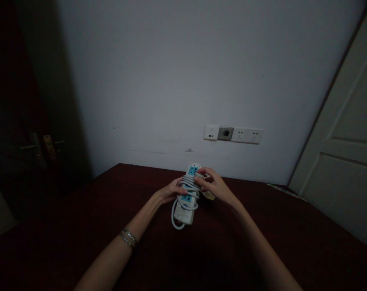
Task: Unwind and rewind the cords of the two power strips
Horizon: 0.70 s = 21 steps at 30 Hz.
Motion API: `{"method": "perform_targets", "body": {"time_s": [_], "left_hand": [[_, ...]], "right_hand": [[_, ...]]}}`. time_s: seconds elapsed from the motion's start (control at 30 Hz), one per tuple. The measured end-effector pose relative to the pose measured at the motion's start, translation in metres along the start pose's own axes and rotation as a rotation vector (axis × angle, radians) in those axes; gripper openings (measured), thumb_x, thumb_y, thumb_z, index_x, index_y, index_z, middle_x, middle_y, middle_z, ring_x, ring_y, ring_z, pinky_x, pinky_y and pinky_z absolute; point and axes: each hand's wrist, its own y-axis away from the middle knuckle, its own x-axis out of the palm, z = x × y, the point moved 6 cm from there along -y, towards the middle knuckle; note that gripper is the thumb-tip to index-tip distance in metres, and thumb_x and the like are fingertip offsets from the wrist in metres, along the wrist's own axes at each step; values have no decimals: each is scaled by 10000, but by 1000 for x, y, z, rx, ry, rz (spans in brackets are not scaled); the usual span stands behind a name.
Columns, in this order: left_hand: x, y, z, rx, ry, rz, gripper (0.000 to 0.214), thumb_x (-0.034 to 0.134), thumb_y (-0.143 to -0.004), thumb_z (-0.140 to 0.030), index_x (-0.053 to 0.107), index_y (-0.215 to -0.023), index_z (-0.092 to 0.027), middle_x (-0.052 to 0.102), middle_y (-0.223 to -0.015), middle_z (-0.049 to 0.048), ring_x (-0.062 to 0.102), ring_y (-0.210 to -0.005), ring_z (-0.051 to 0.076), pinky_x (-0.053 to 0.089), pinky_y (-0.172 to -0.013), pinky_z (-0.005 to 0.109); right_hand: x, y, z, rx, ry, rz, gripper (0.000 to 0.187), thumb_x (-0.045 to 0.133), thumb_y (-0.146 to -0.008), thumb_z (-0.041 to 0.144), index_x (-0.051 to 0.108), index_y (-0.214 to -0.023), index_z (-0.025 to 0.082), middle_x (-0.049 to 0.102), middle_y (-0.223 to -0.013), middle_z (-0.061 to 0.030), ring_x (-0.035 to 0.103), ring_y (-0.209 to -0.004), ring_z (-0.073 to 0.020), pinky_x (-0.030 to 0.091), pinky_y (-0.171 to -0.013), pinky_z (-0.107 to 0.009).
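Observation:
A white power strip (183, 214) with blue socket faces is held tilted above the dark red table. Its pale grey cord (189, 207) is wound several times around the middle, and one loop hangs loose at the lower left. My left hand (172, 190) grips the strip and the wound cord from the left side, thumb over the coils. On the right, my right hand (214, 186) has its fingers pinched on the pale plug end of the cord (199, 176), against the strip's upper part. Below those fingers shows a pale yellowish piece (208, 195), too dim to name.
The dark red tabletop (135, 202) reaches back to a white wall (159, 81). Wall sockets and switch plates (246, 136) sit above its back edge. A pale panelled door (347, 153) stands at right. A dark door with a handle (28, 146) is at left.

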Motion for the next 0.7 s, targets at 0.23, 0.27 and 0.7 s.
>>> {"method": "perform_targets", "body": {"time_s": [0.23, 0.27, 0.7], "left_hand": [[3, -1, -2, 13, -25, -4, 624, 776, -526, -129, 531, -1100, -117, 648, -983, 107, 625, -821, 187, 470, -762, 305], [3, -1, -3, 16, -26, -3, 625, 774, -529, -126, 530, -1105, -117, 648, -988, 110, 624, -826, 189, 469, -765, 307], [-3, -5, -3, 94, -31, -58, 601, 770, -555, -176, 527, -1103, -123, 642, -969, 102, 631, -784, 188, 474, -747, 315]], "right_hand": [[-1, -1, -3, -1, -17, -46, 324, 511, -798, 485, 549, -946, 199, 538, -976, -45, 541, -808, -150, 483, -614, -239], [-1, -1, -5, -5, -17, -57, 327, 499, -805, 488, 546, -958, 203, 541, -985, -48, 542, -817, -153, 483, -615, -238], [7, 0, -23, 101, -236, -137, 418, 429, -790, 571, 477, -1013, 221, 535, -960, -38, 535, -811, -164, 499, -533, -221]]}}
